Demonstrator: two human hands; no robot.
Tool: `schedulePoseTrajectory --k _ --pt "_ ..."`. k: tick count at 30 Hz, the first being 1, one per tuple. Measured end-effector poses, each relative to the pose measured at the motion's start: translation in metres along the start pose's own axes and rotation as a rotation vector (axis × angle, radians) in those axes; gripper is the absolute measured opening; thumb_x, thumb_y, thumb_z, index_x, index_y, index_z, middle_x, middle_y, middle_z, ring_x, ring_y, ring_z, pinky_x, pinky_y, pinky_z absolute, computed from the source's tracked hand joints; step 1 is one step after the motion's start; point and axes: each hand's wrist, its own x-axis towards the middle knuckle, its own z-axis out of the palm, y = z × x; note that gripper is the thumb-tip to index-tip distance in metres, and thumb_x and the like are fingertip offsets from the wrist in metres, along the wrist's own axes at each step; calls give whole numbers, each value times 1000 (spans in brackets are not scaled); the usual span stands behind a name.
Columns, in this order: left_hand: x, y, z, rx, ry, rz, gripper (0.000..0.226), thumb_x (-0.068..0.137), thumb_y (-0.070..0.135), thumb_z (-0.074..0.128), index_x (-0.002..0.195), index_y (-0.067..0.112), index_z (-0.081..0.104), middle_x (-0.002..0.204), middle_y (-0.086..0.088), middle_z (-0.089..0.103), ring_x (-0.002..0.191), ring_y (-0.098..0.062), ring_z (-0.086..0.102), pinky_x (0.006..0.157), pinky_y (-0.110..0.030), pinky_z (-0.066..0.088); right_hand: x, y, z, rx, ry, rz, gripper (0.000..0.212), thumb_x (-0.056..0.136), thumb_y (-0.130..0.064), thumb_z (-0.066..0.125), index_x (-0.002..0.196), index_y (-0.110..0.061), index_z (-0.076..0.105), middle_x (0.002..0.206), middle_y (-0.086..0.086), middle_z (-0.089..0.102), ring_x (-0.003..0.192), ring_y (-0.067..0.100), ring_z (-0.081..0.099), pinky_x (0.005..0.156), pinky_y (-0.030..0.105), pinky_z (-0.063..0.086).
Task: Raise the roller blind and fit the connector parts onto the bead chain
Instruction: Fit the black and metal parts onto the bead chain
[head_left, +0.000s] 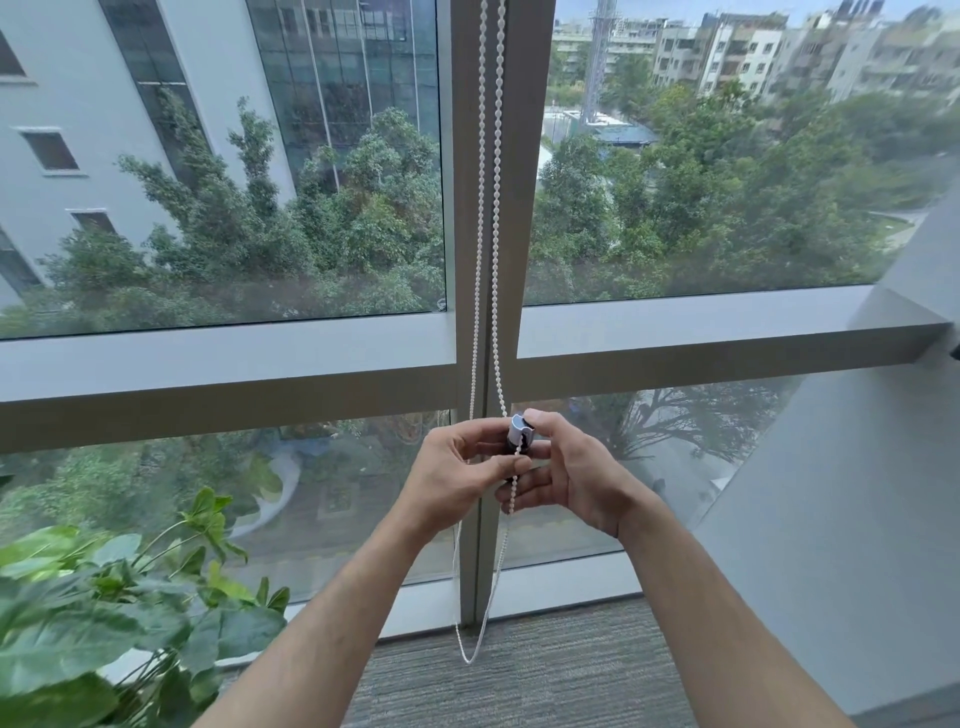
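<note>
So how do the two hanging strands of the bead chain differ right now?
The right strand runs down into the connector part pinched between the left hand and right hand; the left strand passes behind the left hand, and whether it is held cannot be told. Beads show crisply on the right strand below the hands; the left strand blurs there. Both are white, hang along the window mullion and join in one loop near the floor.

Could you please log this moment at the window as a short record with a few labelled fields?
setting: tall grey-framed window, glass uncovered in view
chain: white plastic bead chain hangs in two strands down the frame, looping just above the grey carpet
connector: small white and black connector part at the right strand
left hand: pinching the part
right hand: thumb on top of the part
nearby: green leafy plant, lower left
</note>
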Motion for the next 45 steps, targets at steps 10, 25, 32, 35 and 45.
schedulePoseTrajectory --k 10,25,32,35,45 --pt "-3 3 4 -14 -10 19 31 80 9 79 108 21 75 100 -4 79 98 -24 74 87 -32 57 -2 9 7 -9 4 -116 41 97 -46 42 91 -18 72 97 24 66 65 33 64 72 45 56" --pt "-11 7 7 -22 29 41 41 76 4 82 113 21 74 98 -3 79 92 -17 75 76 -25 57 -3 15 11 62 10 -119 58 87 -54 53 105 -2 70 92 15 66 65 31 60 60 37 55" --pt "-12 7 7 -158 16 -8 42 82 10 77 121 22 69 105 -9 77 92 -24 72 79 -38 59 -3 17 11 70 -16 -143 56 92 -56 47 107 -9 73 82 9 68 65 30 57 55 33 52" --pt "-14 7 7 -166 41 -20 36 87 15 69 123 11 67 102 -14 77 87 -26 73 73 -40 61 -4 16 12 65 -19 -139 48 93 -55 47 95 -18 77 77 4 70 64 29 58 53 33 52" --pt "-10 7 6 -135 74 -84 17 94 15 63 111 17 66 89 -13 71 78 -24 73 62 -43 61 -4 23 10 19 -14 -133 60 94 -65 43 117 -17 72 90 14 60 61 22 57 51 29 50"
